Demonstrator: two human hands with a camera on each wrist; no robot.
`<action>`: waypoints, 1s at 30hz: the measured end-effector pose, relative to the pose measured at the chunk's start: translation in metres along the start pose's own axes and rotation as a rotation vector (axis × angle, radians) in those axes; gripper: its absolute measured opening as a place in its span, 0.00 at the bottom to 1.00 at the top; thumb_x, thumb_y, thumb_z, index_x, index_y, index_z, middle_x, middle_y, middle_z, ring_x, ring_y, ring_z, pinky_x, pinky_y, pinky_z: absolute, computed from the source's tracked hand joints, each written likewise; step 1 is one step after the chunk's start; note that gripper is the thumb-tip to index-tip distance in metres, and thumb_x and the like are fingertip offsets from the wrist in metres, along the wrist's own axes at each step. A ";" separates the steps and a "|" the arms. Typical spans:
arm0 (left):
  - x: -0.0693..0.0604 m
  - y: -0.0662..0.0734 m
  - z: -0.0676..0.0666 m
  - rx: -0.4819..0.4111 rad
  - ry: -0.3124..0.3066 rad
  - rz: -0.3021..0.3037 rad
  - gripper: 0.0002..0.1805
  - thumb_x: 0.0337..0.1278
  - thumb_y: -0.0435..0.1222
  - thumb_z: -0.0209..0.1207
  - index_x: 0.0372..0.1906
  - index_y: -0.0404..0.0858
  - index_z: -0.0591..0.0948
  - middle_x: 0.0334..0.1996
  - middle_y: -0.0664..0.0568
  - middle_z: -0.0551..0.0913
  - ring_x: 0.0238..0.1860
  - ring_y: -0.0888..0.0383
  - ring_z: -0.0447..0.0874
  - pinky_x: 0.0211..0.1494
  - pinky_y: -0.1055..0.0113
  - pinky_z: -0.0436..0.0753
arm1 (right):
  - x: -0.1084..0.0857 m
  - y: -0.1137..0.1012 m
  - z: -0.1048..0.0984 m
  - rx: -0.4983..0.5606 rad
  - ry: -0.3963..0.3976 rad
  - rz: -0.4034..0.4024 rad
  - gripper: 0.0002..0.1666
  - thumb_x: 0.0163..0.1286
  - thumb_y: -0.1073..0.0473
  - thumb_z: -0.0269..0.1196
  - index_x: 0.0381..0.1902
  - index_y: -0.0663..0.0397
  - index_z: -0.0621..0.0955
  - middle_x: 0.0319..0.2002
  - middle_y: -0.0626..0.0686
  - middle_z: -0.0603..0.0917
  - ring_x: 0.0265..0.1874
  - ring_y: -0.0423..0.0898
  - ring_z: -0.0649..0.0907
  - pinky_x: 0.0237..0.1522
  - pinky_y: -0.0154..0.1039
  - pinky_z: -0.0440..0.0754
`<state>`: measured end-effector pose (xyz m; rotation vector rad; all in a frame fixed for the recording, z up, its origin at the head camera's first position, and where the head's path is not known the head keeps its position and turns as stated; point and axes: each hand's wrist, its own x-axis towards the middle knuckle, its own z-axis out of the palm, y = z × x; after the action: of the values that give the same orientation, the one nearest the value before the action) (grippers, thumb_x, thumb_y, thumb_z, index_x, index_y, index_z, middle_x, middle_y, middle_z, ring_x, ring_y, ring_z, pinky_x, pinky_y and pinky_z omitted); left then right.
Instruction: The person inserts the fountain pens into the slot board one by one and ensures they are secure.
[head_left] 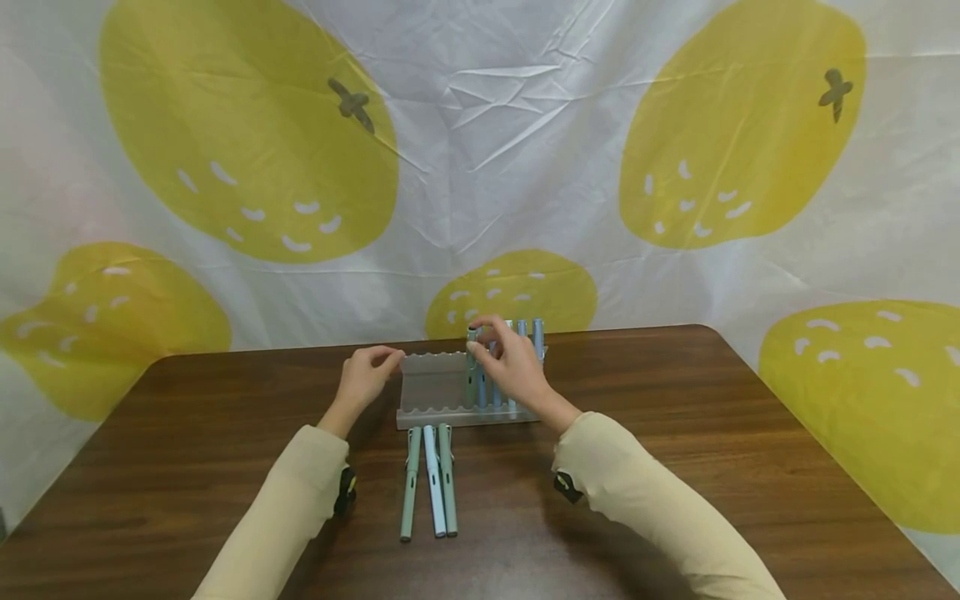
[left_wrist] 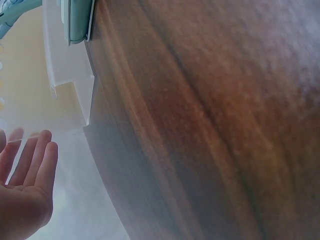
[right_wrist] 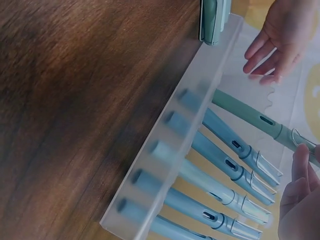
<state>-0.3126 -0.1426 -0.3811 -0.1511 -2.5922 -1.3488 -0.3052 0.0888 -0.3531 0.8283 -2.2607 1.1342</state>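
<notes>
My right hand [head_left: 517,367]: thumb and fingers pinch the upper end of a slim green pen with a metal clip [right_wrist: 250,116], upright at the translucent, scalloped plastic rack [head_left: 431,387]. My left hand [head_left: 363,379] pinches the rack's upper left corner. Beside the green pen, five blue pens [right_wrist: 212,150] stand in a row, the middle one paler. Nearer me, two green pens [head_left: 411,483] and a pale-blue pen [head_left: 434,483] lie on the dark wood-grain table [head_left: 675,400].

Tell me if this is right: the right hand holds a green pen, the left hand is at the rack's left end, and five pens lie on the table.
The count is wrong: the head view shows three pens lying on the table, not five. The right hand holds a green pen, and the left hand is at the left end of the rack.
</notes>
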 end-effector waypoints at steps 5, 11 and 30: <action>0.000 0.000 0.000 0.004 0.007 0.002 0.16 0.58 0.41 0.53 0.41 0.31 0.80 0.32 0.42 0.81 0.34 0.50 0.78 0.37 0.59 0.76 | 0.001 0.001 0.001 -0.005 -0.016 0.027 0.14 0.63 0.59 0.57 0.47 0.53 0.73 0.31 0.50 0.82 0.14 0.37 0.72 0.15 0.34 0.69; 0.000 0.001 0.000 0.004 0.008 0.005 0.17 0.58 0.42 0.53 0.41 0.31 0.80 0.32 0.42 0.81 0.34 0.51 0.78 0.37 0.59 0.76 | 0.002 0.001 0.001 0.017 -0.046 0.043 0.13 0.63 0.58 0.57 0.47 0.50 0.74 0.32 0.51 0.82 0.14 0.38 0.72 0.15 0.35 0.69; -0.001 0.001 0.000 -0.001 0.000 0.005 0.17 0.59 0.41 0.53 0.42 0.31 0.80 0.33 0.42 0.81 0.35 0.50 0.78 0.37 0.58 0.76 | 0.006 0.008 0.002 -0.268 -0.133 -0.019 0.23 0.59 0.56 0.61 0.53 0.48 0.72 0.30 0.44 0.77 0.16 0.35 0.69 0.14 0.33 0.65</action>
<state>-0.3111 -0.1417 -0.3807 -0.1576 -2.5900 -1.3483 -0.3152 0.0894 -0.3545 0.8348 -2.4389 0.7631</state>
